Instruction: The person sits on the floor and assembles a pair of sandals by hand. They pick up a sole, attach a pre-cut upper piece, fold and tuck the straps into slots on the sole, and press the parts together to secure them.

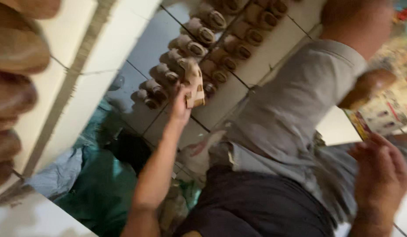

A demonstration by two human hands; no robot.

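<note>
While blurred, the left hand [180, 103] pinches the clay piece [193, 83] above its fingertips.

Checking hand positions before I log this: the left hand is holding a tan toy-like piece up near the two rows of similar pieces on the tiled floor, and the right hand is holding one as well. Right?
Partly. In the head view the right hand holds nothing; the left hand holds the tan piece.

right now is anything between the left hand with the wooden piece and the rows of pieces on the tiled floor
Nothing visible does. The left hand holds a pale wooden piece right at the near end of the rows of wooden pieces on the tiled floor. The person in the grey shirt is off to the side.
</note>
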